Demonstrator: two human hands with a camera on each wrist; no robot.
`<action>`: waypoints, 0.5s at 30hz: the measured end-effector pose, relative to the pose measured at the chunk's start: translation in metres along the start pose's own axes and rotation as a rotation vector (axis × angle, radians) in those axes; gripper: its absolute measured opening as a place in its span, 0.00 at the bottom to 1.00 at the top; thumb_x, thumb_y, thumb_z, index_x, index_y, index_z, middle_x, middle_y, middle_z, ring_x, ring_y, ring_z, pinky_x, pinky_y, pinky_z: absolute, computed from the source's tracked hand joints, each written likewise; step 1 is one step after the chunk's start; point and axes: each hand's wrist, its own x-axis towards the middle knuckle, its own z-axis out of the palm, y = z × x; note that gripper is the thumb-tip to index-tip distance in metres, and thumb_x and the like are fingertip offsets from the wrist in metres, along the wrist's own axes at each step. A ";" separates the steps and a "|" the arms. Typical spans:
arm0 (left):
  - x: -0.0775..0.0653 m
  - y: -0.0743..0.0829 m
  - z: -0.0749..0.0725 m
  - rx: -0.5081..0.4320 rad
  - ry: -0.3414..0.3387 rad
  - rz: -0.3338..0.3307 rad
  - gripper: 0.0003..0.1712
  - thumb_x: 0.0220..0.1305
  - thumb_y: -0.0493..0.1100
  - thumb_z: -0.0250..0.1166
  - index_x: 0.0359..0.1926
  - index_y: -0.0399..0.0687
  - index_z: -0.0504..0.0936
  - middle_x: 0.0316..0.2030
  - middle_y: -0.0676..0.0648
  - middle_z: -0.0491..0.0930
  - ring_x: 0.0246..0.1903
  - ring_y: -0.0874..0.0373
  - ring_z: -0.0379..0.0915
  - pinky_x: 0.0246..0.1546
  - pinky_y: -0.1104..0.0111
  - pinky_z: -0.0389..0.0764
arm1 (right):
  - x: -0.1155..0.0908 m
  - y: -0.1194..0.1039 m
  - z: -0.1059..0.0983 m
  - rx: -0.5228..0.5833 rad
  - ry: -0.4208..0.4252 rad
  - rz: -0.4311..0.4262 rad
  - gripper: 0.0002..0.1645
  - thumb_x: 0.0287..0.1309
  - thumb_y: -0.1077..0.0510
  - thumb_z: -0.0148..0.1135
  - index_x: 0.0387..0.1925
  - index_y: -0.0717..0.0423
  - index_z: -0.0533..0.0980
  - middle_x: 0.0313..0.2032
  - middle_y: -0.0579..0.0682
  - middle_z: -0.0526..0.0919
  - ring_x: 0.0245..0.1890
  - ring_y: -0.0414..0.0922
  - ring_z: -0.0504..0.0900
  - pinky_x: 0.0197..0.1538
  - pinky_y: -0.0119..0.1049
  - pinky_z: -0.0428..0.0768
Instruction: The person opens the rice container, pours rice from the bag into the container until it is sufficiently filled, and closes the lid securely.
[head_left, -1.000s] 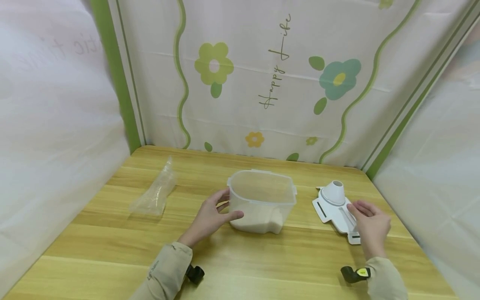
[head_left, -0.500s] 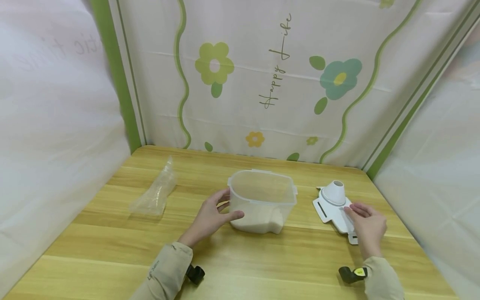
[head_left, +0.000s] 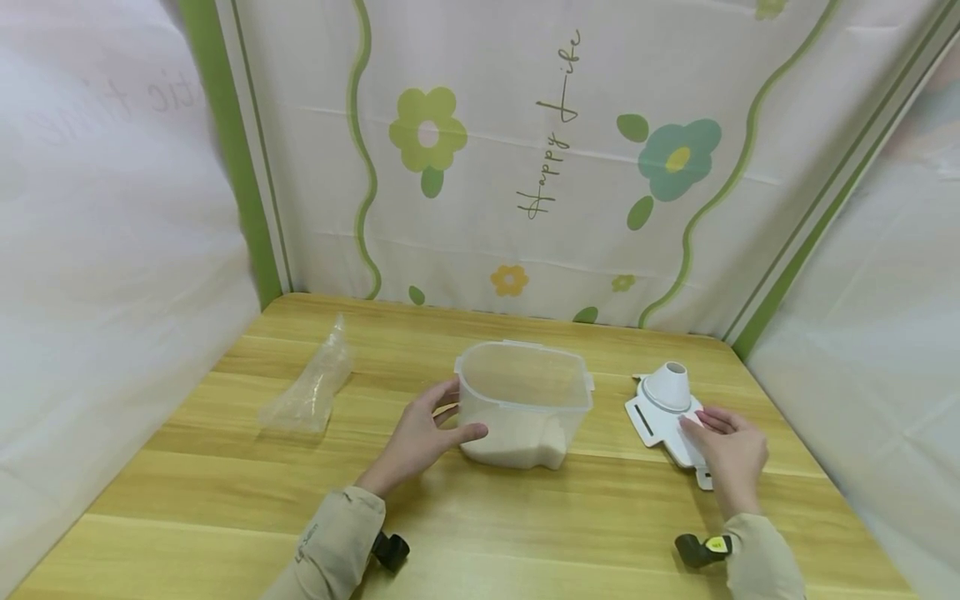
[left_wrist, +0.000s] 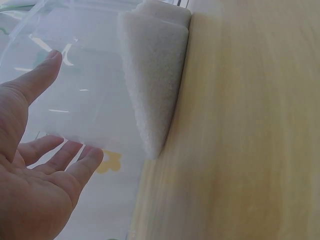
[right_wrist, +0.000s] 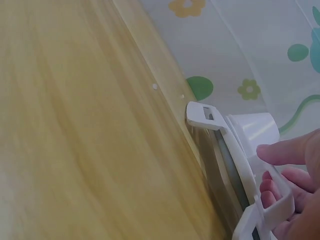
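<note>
A clear plastic container (head_left: 525, 375), partly filled with white grains (left_wrist: 155, 75), stands upright on the table. My left hand (head_left: 420, 433) holds its left side, thumb in front and fingers behind. To the right lies a white plastic lid (head_left: 671, 429) with a cone-shaped spout (head_left: 667, 387) pointing up. My right hand (head_left: 733, 457) is at the lid's right side, thumb and curled fingers on it. In the right wrist view the thumb (right_wrist: 282, 152) and fingers close round a raised loop-like part (right_wrist: 284, 200) of the lid. The exact finger contact is partly hidden.
A crumpled clear plastic bag (head_left: 311, 387) lies at the left of the wooden table (head_left: 480, 533). Printed fabric walls (head_left: 480, 167) enclose the back and both sides. Tiny white specks (right_wrist: 155, 86) lie on the table near the lid.
My right hand has shifted slightly left across the lid, which stays in place. The left hand and the container have not moved.
</note>
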 end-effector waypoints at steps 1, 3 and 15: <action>0.000 0.000 0.000 0.000 0.002 -0.002 0.43 0.51 0.48 0.79 0.67 0.55 0.70 0.61 0.45 0.72 0.61 0.52 0.67 0.60 0.63 0.71 | 0.000 0.000 0.000 -0.004 -0.004 0.004 0.34 0.45 0.63 0.79 0.55 0.68 0.77 0.39 0.43 0.87 0.33 0.27 0.80 0.37 0.19 0.78; 0.000 0.001 0.001 0.001 0.007 -0.010 0.43 0.51 0.46 0.79 0.67 0.56 0.70 0.61 0.46 0.72 0.60 0.53 0.67 0.60 0.63 0.71 | -0.001 -0.001 0.000 -0.006 -0.012 0.014 0.35 0.45 0.64 0.79 0.56 0.67 0.76 0.39 0.42 0.86 0.33 0.27 0.80 0.37 0.19 0.79; -0.007 0.031 0.003 -0.002 -0.003 -0.026 0.41 0.54 0.37 0.76 0.68 0.44 0.69 0.60 0.41 0.71 0.61 0.46 0.66 0.62 0.53 0.68 | -0.001 -0.003 0.001 -0.059 -0.005 0.027 0.35 0.45 0.65 0.79 0.57 0.66 0.76 0.40 0.45 0.86 0.32 0.25 0.78 0.35 0.17 0.77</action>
